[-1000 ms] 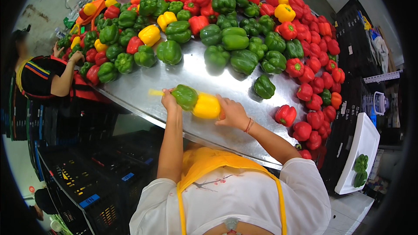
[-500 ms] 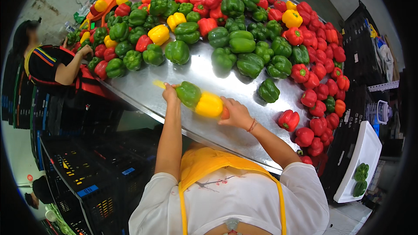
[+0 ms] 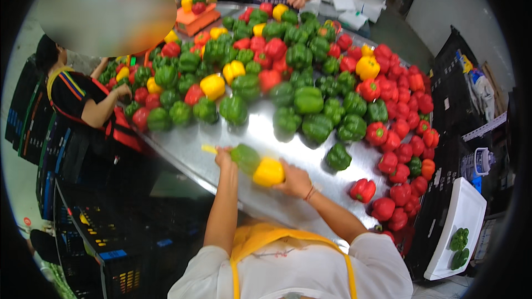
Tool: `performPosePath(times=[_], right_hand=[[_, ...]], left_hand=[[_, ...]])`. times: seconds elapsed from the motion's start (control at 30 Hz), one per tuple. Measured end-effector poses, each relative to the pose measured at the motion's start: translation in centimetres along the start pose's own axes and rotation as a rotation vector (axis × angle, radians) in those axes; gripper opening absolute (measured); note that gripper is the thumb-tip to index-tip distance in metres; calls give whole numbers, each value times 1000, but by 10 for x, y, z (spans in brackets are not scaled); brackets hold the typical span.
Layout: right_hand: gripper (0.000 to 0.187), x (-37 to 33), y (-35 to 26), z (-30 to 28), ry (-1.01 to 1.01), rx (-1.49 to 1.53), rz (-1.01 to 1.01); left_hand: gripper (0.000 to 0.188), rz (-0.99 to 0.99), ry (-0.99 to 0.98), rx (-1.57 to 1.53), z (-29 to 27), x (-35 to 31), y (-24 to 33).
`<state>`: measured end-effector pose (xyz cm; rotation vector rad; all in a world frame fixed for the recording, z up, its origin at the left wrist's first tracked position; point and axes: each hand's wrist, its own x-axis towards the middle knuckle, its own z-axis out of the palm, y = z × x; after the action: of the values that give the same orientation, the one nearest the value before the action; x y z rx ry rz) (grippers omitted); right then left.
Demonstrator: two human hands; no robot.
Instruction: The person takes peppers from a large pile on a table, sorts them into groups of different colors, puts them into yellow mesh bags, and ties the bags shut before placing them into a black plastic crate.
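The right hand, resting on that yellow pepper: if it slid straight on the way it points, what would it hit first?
The right hand points up-left across the yellow pepper. Past it, the green pepper in the left hand comes first, though depth is hard to judge.

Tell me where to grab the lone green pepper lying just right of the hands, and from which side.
Take the lone green pepper across its broad body, probably from above and from its near side. It lies apart on the bare steel table, so fingers have room all round, and the right hand is the closest to it.

Head camera looks steeply down, close over the steel table.
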<state>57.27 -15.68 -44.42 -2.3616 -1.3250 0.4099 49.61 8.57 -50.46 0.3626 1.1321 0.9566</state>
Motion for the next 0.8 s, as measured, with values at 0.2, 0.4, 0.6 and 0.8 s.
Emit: performPosePath(times=[0.2,0.4,0.6,0.8], right_hand=[[92,3,-7,-24,-147,139,6],[94,50,-49,-44,113,291,-302],[92,70,-61,-51,-24,466,-324],[83,48,-77,-66,213,438,-387]], left_hand=[[39,-25,-83,-22,9,-13,8],[40,90,-246,151,24,-50,23],[44,310,-496,449,36,-82,45],[44,466,-688,498,53,-98,63]])
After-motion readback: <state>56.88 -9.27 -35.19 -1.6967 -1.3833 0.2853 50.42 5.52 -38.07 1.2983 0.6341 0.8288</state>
